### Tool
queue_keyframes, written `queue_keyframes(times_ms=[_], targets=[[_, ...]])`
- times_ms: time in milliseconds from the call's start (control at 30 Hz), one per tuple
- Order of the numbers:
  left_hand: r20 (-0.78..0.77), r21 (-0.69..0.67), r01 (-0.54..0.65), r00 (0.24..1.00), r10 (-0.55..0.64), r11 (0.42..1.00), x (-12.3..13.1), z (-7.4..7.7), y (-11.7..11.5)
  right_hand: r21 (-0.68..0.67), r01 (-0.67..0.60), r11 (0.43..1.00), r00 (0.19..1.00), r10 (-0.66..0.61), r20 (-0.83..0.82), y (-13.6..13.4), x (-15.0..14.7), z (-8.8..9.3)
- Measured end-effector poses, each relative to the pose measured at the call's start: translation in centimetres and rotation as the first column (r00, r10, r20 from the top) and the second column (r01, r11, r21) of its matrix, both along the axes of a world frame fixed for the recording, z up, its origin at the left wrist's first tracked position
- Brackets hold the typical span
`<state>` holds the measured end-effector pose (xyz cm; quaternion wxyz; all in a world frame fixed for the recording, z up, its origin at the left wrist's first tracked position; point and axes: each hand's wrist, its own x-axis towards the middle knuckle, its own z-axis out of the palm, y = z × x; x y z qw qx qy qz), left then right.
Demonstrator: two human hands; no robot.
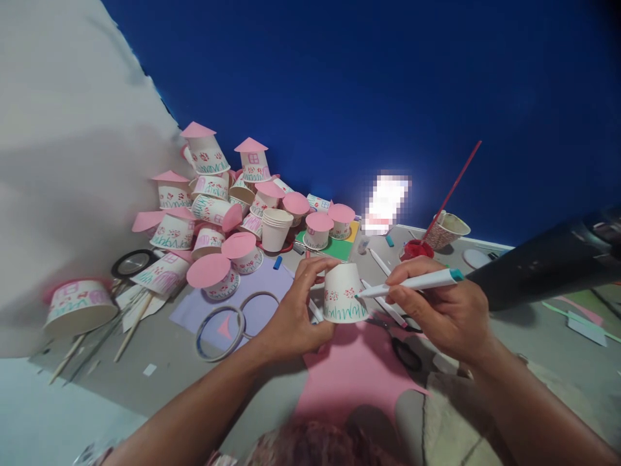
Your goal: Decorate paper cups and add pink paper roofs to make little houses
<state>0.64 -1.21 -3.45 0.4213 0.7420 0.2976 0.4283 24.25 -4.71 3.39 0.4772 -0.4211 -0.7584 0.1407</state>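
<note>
A: Grip first. Left hand?
B: Left hand grasps an upside-down white paper cup, narrow end up, thumb near the wide rim. Red flower marks on its wall, green scribble above the rim.
A: Right?
B: Right hand pinches a slim white marker with a teal end, pen-style. Green tip at the cup's wall, by the flowers.
A: Where's the cup?
B: In front of the body, between the hands.
A: Around it?
B: Nearer the body than the cup, a cut pink paper sheet. Right of and below the cup, black-handled scissors.
A: Left of the cup?
B: Flat lilac paper sheet, two round tape rolls overlapping it. Up and left of the cup, a stack of plain white paper cups, then a heap of decorated white paper cups with pink paper roofs.
A: Beyond it, right?
B: Small red container, thin red stick slanting up from it.
</note>
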Motion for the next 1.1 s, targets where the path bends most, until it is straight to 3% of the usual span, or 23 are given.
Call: queue_keyframes(times_ms=[400, 1100], targets=[[-0.055, 0.073, 0.002, 0.998, 0.002, 0.997, 0.09, 0.42, -0.05, 0.061, -0.024, 0.998, 0.999, 0.022, 0.039, -0.24, -0.16, -0.04], [-0.103, 0.048, 0.026, 0.994, -0.021, 0.998, 0.06, 0.85, -0.29, 0.016, -0.049, 0.999, 0.999, 0.049, 0.024, -0.32, -0.51, -0.18]])
